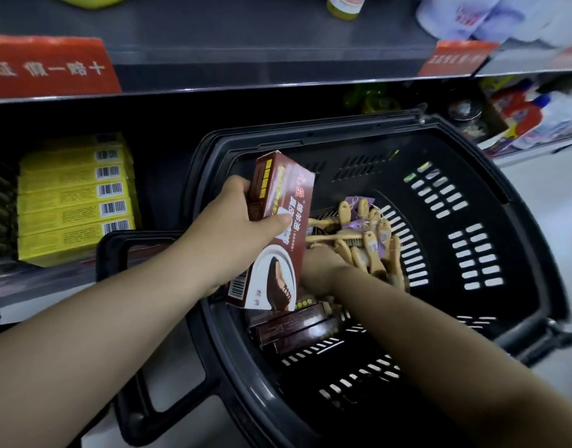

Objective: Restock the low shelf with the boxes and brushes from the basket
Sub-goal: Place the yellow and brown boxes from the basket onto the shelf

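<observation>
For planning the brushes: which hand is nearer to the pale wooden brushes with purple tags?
Right. The right hand touches the pale wooden brushes; the left hand holds a brown cardboard box just left of them.

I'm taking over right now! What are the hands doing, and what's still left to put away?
Left hand grips one brown box above the basket.
Right hand is down among the wooden brushes; its grip is hidden.
More brown boxes lie on the basket floor.
The low shelf holds stacked yellow boxes.
Done: one box lifted.
Left: shelve it, then the remaining boxes and all brushes.
</observation>
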Demonstrator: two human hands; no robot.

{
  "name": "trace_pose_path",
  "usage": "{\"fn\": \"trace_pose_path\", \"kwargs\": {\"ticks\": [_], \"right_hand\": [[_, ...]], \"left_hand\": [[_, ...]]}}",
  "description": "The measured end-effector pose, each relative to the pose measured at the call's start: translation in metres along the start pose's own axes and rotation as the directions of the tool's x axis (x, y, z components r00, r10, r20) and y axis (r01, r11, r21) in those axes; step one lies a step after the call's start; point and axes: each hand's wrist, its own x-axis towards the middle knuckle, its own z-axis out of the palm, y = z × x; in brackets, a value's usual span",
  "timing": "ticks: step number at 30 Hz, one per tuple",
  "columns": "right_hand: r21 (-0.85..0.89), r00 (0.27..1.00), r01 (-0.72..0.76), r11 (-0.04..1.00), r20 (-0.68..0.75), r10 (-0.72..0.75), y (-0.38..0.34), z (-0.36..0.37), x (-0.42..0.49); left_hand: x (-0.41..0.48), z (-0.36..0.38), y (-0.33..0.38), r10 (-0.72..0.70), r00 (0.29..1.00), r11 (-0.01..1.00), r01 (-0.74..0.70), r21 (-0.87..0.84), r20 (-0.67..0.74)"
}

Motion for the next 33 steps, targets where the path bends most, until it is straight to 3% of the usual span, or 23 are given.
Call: {"fn": "trace_pose_path", "kwargs": {"ticks": [3, 6, 10, 13, 16, 20, 25, 28, 30, 31, 33], "right_hand": [[0.261, 0.964, -0.175, 0.949, -0.153, 0.22, 0.025, -0.021, -0.046], [0.417, 0.846, -0.213, 0.883, -0.372, 0.38, 0.034, -0.033, -0.096], [0.635, 0.587, 0.092, 0.767, -0.657, 0.474, 0.016, -0.051, -0.148], [0.504, 0.453, 0.25, 0.827, -0.816, 0.36, -0.009, -0.054, -0.158], [0.32, 0.411, 0.275, 0.907, -0.892, 0.19, -0.024, -0.053, -0.148], [0.149, 0.323, 0.355, 0.923, -0.946, 0.028, -0.028, -0.054, -0.132], [0.146, 0.323, 0.368, 0.918, -0.946, 0.021, -0.029, -0.06, -0.124], [0.325, 0.398, 0.428, 0.843, -0.906, 0.147, -0.03, -0.06, -0.123], [0.627, 0.514, 0.454, 0.632, -0.764, 0.389, -0.035, -0.06, -0.123], [0.771, 0.597, 0.447, 0.453, -0.635, 0.491, -0.039, -0.06, -0.123], [0.923, 0.777, 0.369, 0.114, -0.373, 0.507, -0.041, -0.059, -0.119]], "left_hand": [[0.0, 0.002, 0.001, 0.012, 1.0, 1.0, -0.013, -0.028, -0.007], [-0.001, 0.001, 0.001, -0.01, 1.0, 0.996, 0.01, -0.084, 0.0], [-0.002, 0.0, 0.003, -0.084, 0.99, 0.978, 0.103, -0.18, 0.113], [-0.007, 0.003, 0.004, -0.127, 0.972, 0.939, 0.182, -0.292, 0.196], [-0.01, 0.006, 0.005, -0.187, 0.956, 0.885, 0.264, -0.383, 0.225], [-0.011, 0.004, 0.01, -0.241, 0.923, 0.81, 0.362, -0.462, 0.301], [-0.008, 0.002, 0.014, -0.178, 0.926, 0.819, 0.327, -0.471, 0.332], [-0.004, 0.004, 0.008, -0.192, 0.947, 0.856, 0.29, -0.429, 0.257], [-0.001, 0.007, 0.002, -0.187, 0.97, 0.885, 0.235, -0.403, 0.156], [0.0, 0.009, 0.001, -0.175, 0.979, 0.9, 0.202, -0.385, 0.105], [0.001, 0.012, -0.002, -0.138, 0.99, 0.926, 0.139, -0.351, 0.03]]}}
